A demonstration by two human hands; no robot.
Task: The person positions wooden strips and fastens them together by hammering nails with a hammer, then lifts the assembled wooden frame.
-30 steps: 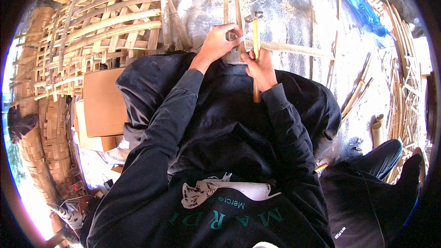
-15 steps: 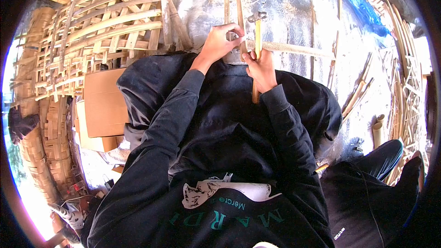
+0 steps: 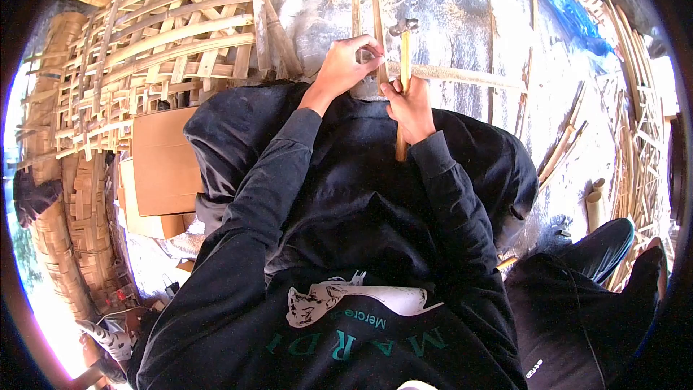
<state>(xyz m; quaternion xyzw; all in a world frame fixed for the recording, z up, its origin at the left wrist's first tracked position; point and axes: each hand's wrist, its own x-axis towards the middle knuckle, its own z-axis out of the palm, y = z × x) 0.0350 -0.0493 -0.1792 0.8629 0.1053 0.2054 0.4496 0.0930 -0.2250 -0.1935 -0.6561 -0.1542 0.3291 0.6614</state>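
Observation:
My right hand (image 3: 411, 110) is wrapped round the wooden handle of a hammer (image 3: 406, 54), whose dark metal head points away from me. Its thumb lies by the lower end of a bamboo strip (image 3: 375, 7). Just to the left, my left hand (image 3: 343, 68) is closed in a pinch, thumb and forefinger meeting at the strip's edge. Whatever sits between those fingertips is too small to make out. A second bamboo strip (image 3: 355, 0) runs alongside the first, and a pale crosswise slat (image 3: 462, 76) stretches to the right from under the hammer.
A woven bamboo panel (image 3: 166, 50) stands at the upper left, above a cardboard box (image 3: 166, 166). Bamboo strips (image 3: 628, 115) are piled along the right, near a blue plastic bag (image 3: 574, 18). Another person's dark-clothed leg (image 3: 577, 303) is at the lower right.

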